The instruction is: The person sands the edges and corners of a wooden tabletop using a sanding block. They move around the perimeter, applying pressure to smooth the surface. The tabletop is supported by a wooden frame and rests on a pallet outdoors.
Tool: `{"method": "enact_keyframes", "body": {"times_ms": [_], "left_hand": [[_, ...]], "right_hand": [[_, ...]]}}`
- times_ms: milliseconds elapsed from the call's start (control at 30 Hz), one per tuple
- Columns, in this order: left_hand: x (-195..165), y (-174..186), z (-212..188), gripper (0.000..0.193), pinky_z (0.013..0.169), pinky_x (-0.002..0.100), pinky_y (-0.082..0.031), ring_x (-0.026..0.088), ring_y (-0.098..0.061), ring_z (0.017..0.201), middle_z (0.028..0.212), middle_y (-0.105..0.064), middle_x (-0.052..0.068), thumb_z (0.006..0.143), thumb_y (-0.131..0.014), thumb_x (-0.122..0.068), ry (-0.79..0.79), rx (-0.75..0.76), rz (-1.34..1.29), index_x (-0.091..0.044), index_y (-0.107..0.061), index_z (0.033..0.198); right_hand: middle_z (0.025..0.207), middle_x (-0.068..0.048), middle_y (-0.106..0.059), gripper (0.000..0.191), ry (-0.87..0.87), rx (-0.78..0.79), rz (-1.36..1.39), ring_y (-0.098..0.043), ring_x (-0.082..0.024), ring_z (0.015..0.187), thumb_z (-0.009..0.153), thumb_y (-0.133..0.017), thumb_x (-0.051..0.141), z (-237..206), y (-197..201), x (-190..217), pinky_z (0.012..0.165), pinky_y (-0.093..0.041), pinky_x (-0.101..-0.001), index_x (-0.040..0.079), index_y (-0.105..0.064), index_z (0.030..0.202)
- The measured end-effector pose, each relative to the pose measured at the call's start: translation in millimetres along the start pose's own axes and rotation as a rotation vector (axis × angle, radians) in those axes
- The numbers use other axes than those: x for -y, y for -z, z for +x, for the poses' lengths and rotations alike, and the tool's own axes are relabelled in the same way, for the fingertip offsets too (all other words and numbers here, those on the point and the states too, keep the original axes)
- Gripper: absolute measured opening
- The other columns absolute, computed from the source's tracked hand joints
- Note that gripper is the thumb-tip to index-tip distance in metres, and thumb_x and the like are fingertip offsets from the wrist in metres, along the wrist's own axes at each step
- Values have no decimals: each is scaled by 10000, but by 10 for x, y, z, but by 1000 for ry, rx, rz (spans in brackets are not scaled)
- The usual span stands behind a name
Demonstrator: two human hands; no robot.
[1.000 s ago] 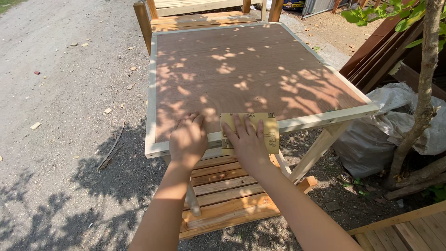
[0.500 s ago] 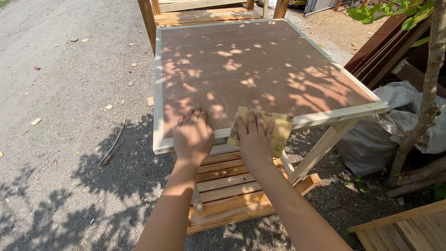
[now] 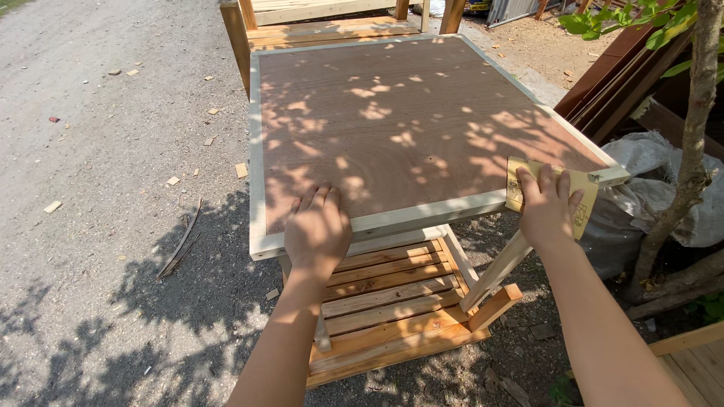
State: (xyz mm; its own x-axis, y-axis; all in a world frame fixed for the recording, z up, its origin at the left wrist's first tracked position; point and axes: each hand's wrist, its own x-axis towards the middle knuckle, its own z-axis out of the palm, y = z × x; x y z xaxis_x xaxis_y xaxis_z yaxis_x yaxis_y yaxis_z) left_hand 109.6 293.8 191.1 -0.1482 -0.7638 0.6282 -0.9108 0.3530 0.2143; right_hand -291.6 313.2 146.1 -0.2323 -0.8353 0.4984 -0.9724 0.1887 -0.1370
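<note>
A square wooden table (image 3: 392, 120) with a brown plywood top and a pale wood frame stands in front of me. My left hand (image 3: 317, 230) lies flat on its near edge, fingers apart, holding nothing. My right hand (image 3: 549, 207) presses a yellowish sheet of sandpaper (image 3: 581, 197) against the near right corner of the pale frame. Tree shadows dapple the top.
A slatted wooden pallet (image 3: 392, 301) lies under the table. Gravel ground (image 3: 113, 151) with wood chips spreads to the left. A thin tree trunk (image 3: 690, 143), a grey tarp (image 3: 656, 196) and dark boards (image 3: 618, 68) stand at the right. Another wooden frame (image 3: 324, 19) is behind.
My right hand has slid the sandpaper rightward along the near edge, from the middle to the right corner. My left hand has stayed on the near edge.
</note>
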Motion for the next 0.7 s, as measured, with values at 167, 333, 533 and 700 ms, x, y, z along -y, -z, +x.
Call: {"method": "enact_keyframes", "body": {"times_ms": [167, 333, 533, 700], "left_hand": [[33, 112, -71, 388, 1113, 470, -425, 287, -593, 1304, 1340, -681, 129, 882, -520, -194, -7, 15, -14, -64, -730, 1181], [114, 195, -127, 389, 1133, 459, -420, 257, -607, 1285, 1325, -691, 107, 895, -513, -211, 17, 31, -95, -83, -744, 1181], [152, 222, -116, 368, 1121, 455, -463, 286, -668, 1184, 1283, -717, 147, 941, -497, -188, -32, -9, 2, -77, -760, 1173], [34, 242, -64, 335, 1084, 465, -465, 297, -659, 1222, 1246, -729, 129, 934, -519, -201, -4, -51, 0, -68, -764, 1121]], "right_hand": [[1593, -239, -332, 825, 211, 73, 1, -249, -430, 1491, 731, -613, 29, -437, -43, 1536, 1193, -105, -677, 173, -435, 1524], [1610, -228, -304, 691, 499, 50, 127, -249, -406, 1510, 910, -549, 78, -924, 55, 2650, 1183, -119, -713, 147, -351, 1569], [1636, -118, -360, 766, 269, 81, -9, -274, -311, 1542, 867, -577, -54, -351, 193, 1273, 1223, -36, -694, 280, -442, 1542], [1614, -198, -358, 758, 79, 63, 14, -279, -440, 1497, 793, -611, -24, -34, 144, 387, 1162, -89, -720, 180, -468, 1509]]}}
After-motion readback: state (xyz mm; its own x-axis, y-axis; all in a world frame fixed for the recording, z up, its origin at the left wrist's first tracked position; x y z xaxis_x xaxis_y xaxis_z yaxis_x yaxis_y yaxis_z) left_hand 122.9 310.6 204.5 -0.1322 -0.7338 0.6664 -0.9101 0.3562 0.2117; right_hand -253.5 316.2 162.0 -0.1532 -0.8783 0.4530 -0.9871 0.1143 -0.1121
